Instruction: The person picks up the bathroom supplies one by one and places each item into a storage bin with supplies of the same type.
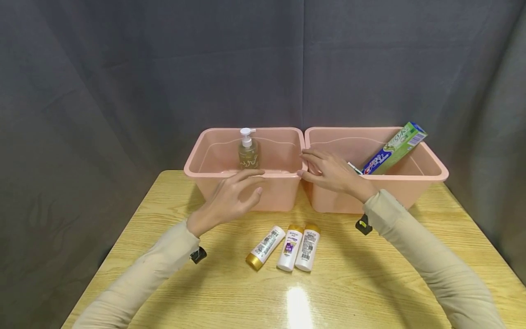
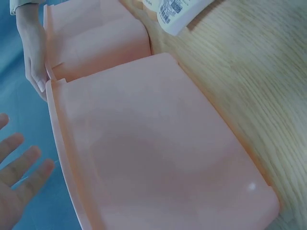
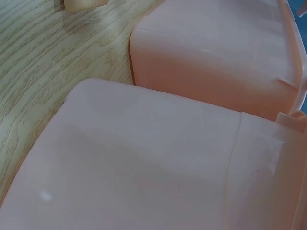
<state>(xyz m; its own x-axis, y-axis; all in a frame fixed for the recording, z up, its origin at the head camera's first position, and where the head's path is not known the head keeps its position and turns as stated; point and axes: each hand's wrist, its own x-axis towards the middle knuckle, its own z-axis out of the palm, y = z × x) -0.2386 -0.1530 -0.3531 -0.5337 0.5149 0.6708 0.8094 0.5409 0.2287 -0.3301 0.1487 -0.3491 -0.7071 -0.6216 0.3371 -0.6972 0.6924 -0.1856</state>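
Left hand (image 1: 228, 197): fingers spread, empty | right hand (image 1: 334, 172): fingers loose where left bin (image 1: 269, 195) meets right bin (image 1: 400, 195), no grip seen | best: press lightly, squarely

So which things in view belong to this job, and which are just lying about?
Likely part of the job:
left pink bin
pump bottle inside it
right pink bin
Crest box leaning in it
white-edged item beside the box, mostly hidden
three white, gold-capped bottles lying outside the bins

Probably just surroundings, not stray clutter:
wooden table
dark curtain
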